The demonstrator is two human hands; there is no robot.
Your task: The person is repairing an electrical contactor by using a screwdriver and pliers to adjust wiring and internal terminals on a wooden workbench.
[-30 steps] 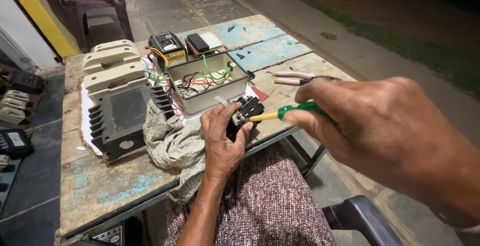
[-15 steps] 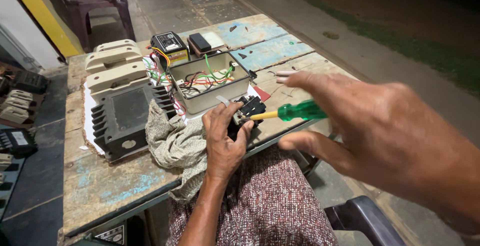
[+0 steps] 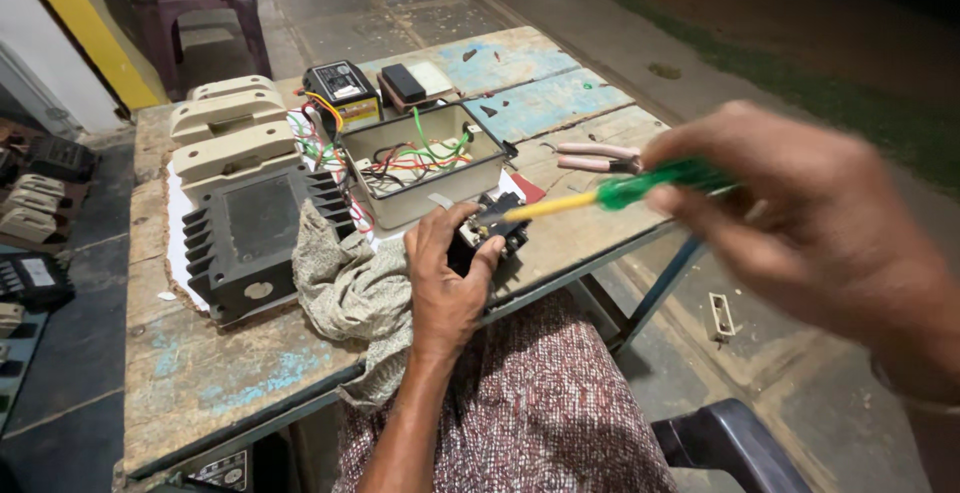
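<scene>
The left hand [image 3: 447,278] is resting on the near edge of the worn wooden bench [image 3: 210,373] with flaking blue paint, its fingers [image 3: 480,258] closing around a small black electrical part [image 3: 493,230] and pinning it there. The right hand [image 3: 815,238], blurred and close to the camera, is gripping the green handle of a yellow-shafted screwdriver [image 3: 600,196], fingers wrapped shut around it; the tip is lying against the top of the black part.

Just left of the left hand a crumpled grey-beige cloth [image 3: 350,288] is hanging over the bench edge. Behind the part an open cream metal box [image 3: 425,163] is sitting, filled with red, green and black wires. To the left of it a black finned metal housing [image 3: 250,238] is lying flat, with cream plastic covers [image 3: 235,123] stacked behind it. A small black-and-yellow meter [image 3: 342,93] is standing at the far side, and pink-handled pliers [image 3: 600,158] are lying to the right, well apart from the box. A patterned reddish garment [image 3: 530,403] is covering the lap below.
</scene>
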